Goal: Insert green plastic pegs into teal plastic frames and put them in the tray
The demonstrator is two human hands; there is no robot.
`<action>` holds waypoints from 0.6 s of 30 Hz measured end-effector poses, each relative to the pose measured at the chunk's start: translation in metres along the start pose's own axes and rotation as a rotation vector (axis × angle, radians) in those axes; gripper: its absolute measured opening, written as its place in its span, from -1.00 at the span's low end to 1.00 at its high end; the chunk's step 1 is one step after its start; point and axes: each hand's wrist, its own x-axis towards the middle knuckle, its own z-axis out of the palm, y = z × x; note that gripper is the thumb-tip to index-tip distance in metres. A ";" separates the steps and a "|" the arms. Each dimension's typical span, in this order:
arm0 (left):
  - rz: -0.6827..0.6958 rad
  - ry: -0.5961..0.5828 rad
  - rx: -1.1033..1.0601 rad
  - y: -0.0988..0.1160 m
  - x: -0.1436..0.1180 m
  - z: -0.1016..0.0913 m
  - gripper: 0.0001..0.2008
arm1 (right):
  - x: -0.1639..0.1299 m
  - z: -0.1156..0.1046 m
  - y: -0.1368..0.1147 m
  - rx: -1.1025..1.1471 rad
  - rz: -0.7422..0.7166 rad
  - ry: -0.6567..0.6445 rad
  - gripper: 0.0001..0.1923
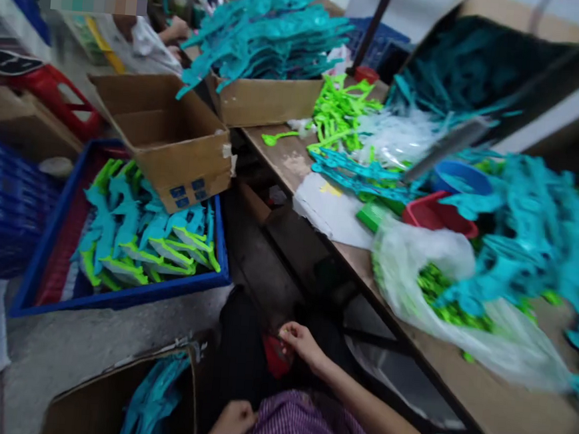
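Observation:
My right hand point(300, 343) is over my lap, thumb and fingertips pinched together. Whatever is between them is too small to name. Near the bottom edge my left hand point(231, 425) is curled closed beside my purple checked shirt point(303, 422); the inside of that hand is hidden. A red object point(276, 356) shows just below my right fingertips. To the left of my left hand stands an open cardboard box point(89, 395) with turquoise plastic parts point(155, 394) in it.
A blue crate point(163, 294) holds turquoise and green parts, with a cardboard box point(183, 168) tilted on its rim. The table point(462, 374) bears a plastic bag point(397, 252) of small green pieces, a red scoop point(437, 212) and turquoise heaps point(525, 215). Another person's hand point(176, 31) is behind.

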 end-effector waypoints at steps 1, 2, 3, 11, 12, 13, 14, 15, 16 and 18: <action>0.057 0.028 0.044 -0.006 -0.007 0.008 -0.80 | -0.022 -0.005 0.003 -0.024 -0.006 0.011 -0.40; 0.133 0.070 0.091 -0.009 -0.012 0.013 -0.79 | -0.041 -0.010 0.006 -0.049 -0.021 0.028 -0.40; 0.222 0.126 0.141 -0.008 -0.015 0.015 -0.80 | -0.059 -0.016 0.009 -0.072 -0.048 0.053 -0.41; 0.523 0.329 0.713 0.106 0.029 0.027 -0.72 | -0.169 -0.101 -0.001 -0.091 -0.486 0.670 -0.56; 0.486 0.301 0.767 0.120 0.041 0.033 -0.71 | -0.182 -0.120 -0.004 -0.073 -0.543 0.822 -0.56; 0.451 0.269 0.817 0.129 0.052 0.039 -0.71 | -0.194 -0.142 -0.005 -0.039 -0.593 0.987 -0.55; 0.414 0.232 0.865 0.134 0.062 0.046 -0.72 | -0.205 -0.164 -0.006 0.010 -0.636 1.156 -0.54; 0.385 0.197 0.908 0.136 0.070 0.054 -0.73 | -0.216 -0.187 -0.006 0.070 -0.669 1.316 -0.52; 0.355 0.161 0.950 0.134 0.075 0.061 -0.75 | -0.225 -0.210 -0.004 0.133 -0.688 1.454 -0.51; 0.297 0.105 1.015 0.123 0.081 0.074 -0.76 | -0.238 -0.250 0.003 0.227 -0.678 1.637 -0.50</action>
